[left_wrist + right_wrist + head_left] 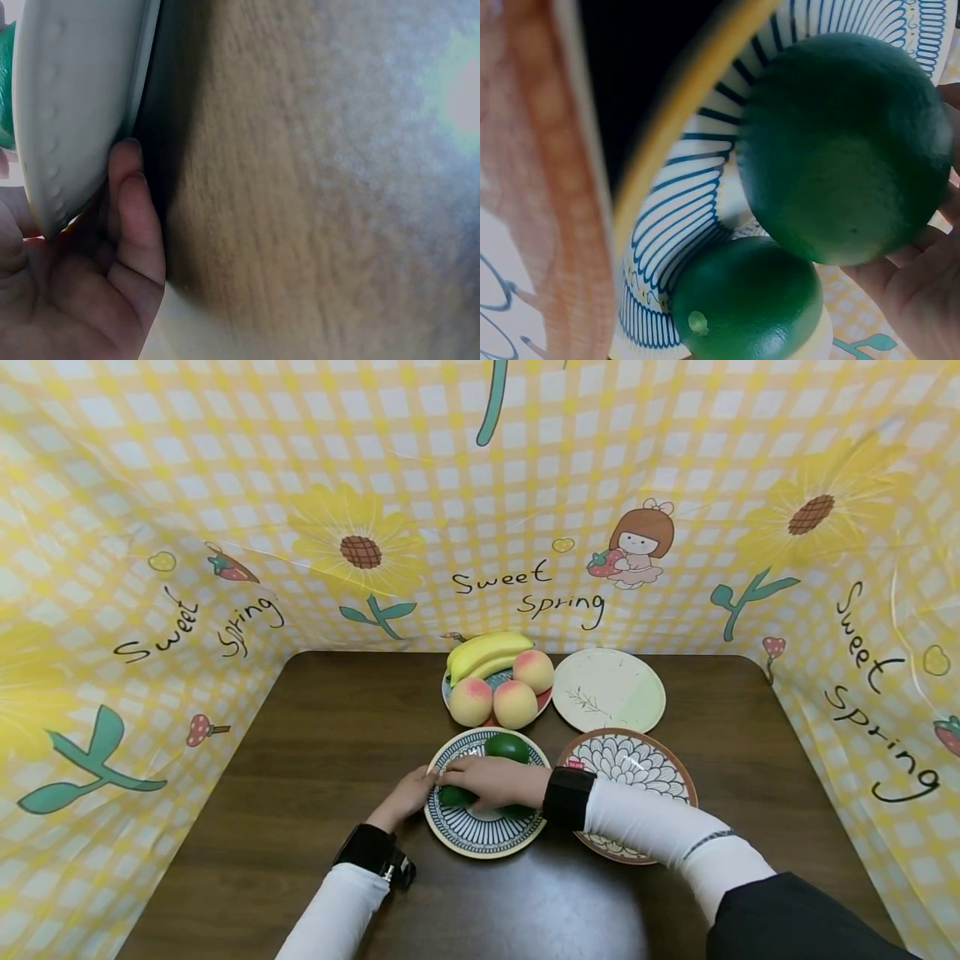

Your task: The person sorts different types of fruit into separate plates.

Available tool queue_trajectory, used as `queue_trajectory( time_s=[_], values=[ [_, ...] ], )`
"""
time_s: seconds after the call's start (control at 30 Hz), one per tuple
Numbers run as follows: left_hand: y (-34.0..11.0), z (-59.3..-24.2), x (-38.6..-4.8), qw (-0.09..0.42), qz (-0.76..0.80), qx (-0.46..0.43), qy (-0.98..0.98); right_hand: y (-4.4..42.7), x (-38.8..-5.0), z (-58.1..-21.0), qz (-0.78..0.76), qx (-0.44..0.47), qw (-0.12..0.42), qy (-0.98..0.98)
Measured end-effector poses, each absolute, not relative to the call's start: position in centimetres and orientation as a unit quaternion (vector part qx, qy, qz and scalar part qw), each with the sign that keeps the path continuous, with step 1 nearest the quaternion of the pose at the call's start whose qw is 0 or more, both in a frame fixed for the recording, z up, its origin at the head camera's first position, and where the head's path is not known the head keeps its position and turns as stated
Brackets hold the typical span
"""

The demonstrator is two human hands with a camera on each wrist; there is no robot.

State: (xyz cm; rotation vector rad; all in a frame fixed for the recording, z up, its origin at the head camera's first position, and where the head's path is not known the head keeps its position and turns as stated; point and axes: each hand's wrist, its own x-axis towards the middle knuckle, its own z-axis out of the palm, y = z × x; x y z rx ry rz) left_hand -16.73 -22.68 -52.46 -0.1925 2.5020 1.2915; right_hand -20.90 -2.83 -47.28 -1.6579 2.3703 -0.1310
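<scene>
Round plate (482,841), pale-rimmed, white inside with radiating dark blue strokes and a looped border, near the middle of the brown table (337,718). On it, glossy dark green fruits (507,746), smooth and rounded; in the right wrist view, one large and close, another just below with a small pale green stem mark. Underside of plate plain and pale, with a row of small raised dots near the rim.

Pinched at the plate's left rim by the left hand (408,795), with fingers curled beneath. Reaching across the plate, right hand (491,779) over the green fruits, fingers partly hidden behind the large one; impossible to tell whether gripping or merely touching.

Behind, a small plate (498,677) with bananas (491,652) and three blushed peaches (515,704); beside it, a pale plate (611,689). Under the right forearm, a brown-rimmed plate (637,760) with petal pattern.
</scene>
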Motion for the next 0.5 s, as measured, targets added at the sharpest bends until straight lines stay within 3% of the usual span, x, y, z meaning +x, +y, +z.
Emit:
queue_trajectory(
  time_s=[0.3, 0.5],
  values=[
    [-22.5, -52.0, -16.7, 0.164, 0.447, -0.067, 0.877, -0.8, -20.7, -45.3, -0.111, -0.547, 0.142, 0.818],
    [-22.5, -52.0, -16.6, 0.161, 0.434, -0.068, 0.884, 4.2, -20.4, -44.5, -0.164, -0.505, 0.102, 0.841]
  ],
)
